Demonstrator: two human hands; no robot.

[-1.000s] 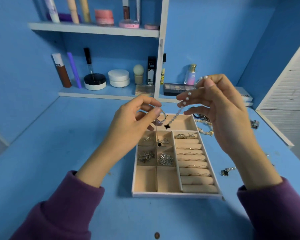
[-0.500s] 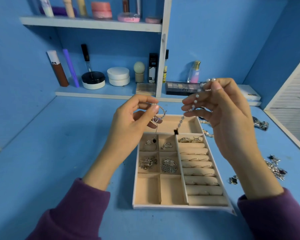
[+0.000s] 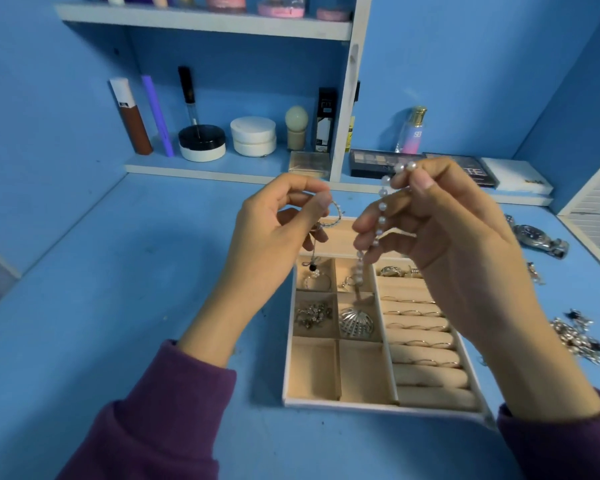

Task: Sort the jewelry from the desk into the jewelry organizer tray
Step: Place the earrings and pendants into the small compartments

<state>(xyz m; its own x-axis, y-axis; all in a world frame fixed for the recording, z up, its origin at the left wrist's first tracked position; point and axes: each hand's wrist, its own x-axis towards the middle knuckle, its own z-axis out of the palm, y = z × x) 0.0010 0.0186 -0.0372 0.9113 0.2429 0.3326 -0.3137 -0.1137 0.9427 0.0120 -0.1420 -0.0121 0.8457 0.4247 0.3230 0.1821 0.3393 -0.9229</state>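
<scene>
- Your right hand, centre right of the frame, pinches the pearl strand between thumb and curled fingers. The strand now hangs almost straight down instead of slanting toward the other hand.
- Your left hand, at centre, pinches a thin silver chain, with a dark charm dangling beneath.
- The two pieces now look separated, so each can likely go in on its own.
- The strand's lower end dangles over the small middle compartments of the organizer tray, low centre; whether it touches anything is unclear.
- A watch and a jewelry heap wait on the desk at the right edge.
</scene>
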